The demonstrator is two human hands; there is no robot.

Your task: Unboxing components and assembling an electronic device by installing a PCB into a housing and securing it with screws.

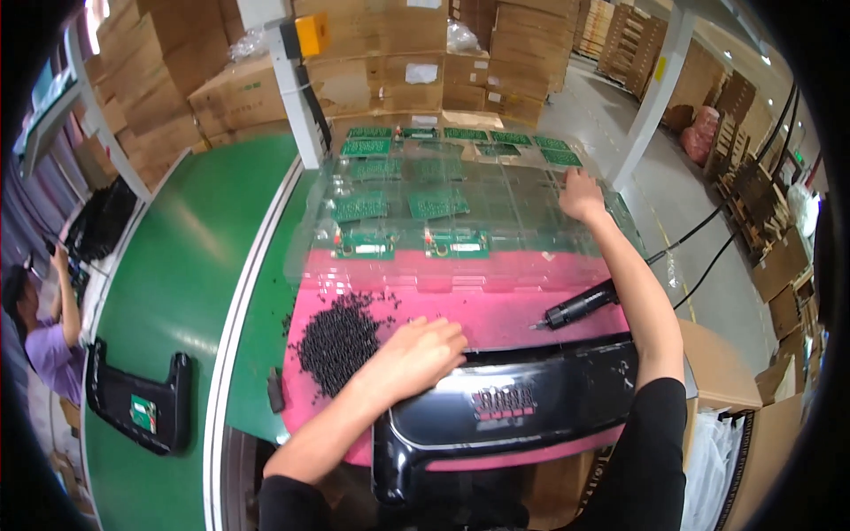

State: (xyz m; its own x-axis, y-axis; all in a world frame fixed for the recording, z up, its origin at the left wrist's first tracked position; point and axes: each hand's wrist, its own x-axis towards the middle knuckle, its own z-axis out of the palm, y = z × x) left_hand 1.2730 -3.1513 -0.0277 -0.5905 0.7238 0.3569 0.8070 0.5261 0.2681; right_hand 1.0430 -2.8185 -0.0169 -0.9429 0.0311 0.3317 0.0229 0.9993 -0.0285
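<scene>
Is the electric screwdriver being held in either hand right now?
No. The screwdriver lies on the pink mat, while the left hand rests by the black screws and the right hand touches the clear tray.

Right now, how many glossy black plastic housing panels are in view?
2. One glossy black plastic housing panel lies on the pink mat under the left hand; the other panel sits on the green conveyor belt at left. Others may be hidden.
</scene>
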